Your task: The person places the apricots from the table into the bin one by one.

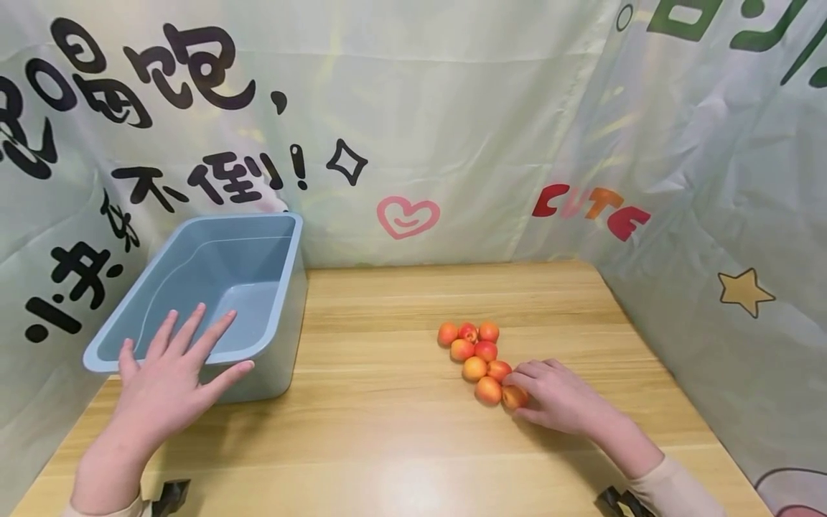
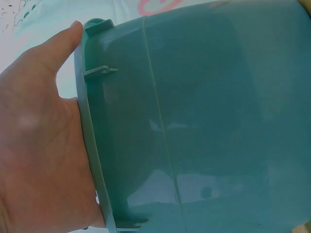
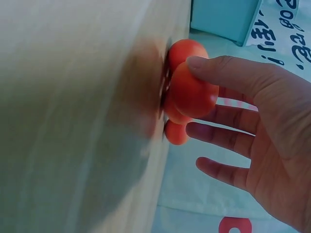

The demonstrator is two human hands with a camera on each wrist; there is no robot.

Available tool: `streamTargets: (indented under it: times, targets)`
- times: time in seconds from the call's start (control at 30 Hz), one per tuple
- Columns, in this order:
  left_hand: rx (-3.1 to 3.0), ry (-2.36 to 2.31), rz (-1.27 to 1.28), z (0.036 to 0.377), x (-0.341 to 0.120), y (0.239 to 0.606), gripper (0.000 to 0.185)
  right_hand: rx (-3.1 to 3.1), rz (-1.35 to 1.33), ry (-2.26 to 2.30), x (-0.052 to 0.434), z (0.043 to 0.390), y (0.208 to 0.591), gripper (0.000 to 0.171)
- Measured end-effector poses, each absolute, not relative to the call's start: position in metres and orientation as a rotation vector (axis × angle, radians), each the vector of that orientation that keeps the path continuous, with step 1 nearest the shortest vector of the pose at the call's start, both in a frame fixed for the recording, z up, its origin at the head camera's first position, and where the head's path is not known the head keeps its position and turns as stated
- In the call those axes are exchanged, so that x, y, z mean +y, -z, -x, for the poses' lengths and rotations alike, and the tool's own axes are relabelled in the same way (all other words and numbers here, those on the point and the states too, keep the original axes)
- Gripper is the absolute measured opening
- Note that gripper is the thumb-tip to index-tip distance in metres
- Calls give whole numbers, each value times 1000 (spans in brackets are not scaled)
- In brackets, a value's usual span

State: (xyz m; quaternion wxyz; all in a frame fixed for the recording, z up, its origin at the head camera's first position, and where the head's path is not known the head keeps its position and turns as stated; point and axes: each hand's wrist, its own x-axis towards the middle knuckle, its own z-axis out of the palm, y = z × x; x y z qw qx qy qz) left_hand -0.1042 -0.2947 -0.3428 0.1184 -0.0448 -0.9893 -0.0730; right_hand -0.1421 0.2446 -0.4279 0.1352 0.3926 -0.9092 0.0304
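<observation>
Resting hand, left: the left hand (image 1: 169, 373) is laid against the near rim of the blue plastic bin (image 1: 258, 248), fingers straight and spread over the edge; nothing is gripped.
Left wrist view: the palm (image 2: 39, 145) is seen pressed flat to the bin's outer wall (image 2: 209, 121), thumb along the rim.
Right hand: the right hand (image 1: 561, 398) is lowered onto the near end of a cluster of small orange-red fruits (image 1: 478, 359); the nearest fruit (image 1: 514, 396) is pinched between thumb and forefinger.
Right wrist view: the thumb (image 3: 228, 68) is set on top of that fruit (image 3: 193, 94); the other fingers are held loosely apart below it.
Fruit position: the cluster is placed on the wooden table (image 1: 388, 431), right of centre, well apart from the bin.
Bin position: the bin is stood at the table's left rear, beside the printed curtain (image 1: 452, 108).
</observation>
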Motion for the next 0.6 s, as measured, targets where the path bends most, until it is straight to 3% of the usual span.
streamTargets:
  times: [0.6]
  targets:
    - [-2961,205,116,106,-293,338,84,-2474,-1243,-63,223,154,398,43]
